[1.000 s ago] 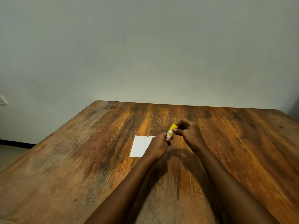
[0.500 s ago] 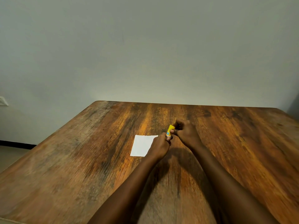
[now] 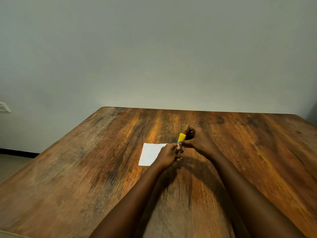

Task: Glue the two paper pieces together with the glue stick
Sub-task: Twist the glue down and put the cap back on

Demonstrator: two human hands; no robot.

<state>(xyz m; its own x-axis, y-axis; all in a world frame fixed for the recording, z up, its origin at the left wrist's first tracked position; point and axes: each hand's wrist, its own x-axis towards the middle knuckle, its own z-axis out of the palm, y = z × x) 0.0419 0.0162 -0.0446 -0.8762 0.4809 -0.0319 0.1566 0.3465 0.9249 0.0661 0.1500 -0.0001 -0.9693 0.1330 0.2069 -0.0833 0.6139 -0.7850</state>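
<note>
Over a brown wooden table (image 3: 85, 169), a left hand (image 3: 169, 156) grips the lower barrel of a small yellow glue stick (image 3: 180, 140), held nearly upright, top end tipped toward the right hand (image 3: 197, 141) pinching it, just right of a flat white paper rectangle (image 3: 150, 154).

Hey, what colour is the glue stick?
The glue stick is yellow with a small blue label, seen in the head view.

A worn wooden table (image 3: 85, 177) stands against a pale wall (image 3: 154, 48); a wall socket (image 3: 4, 107) sits far left.
</note>
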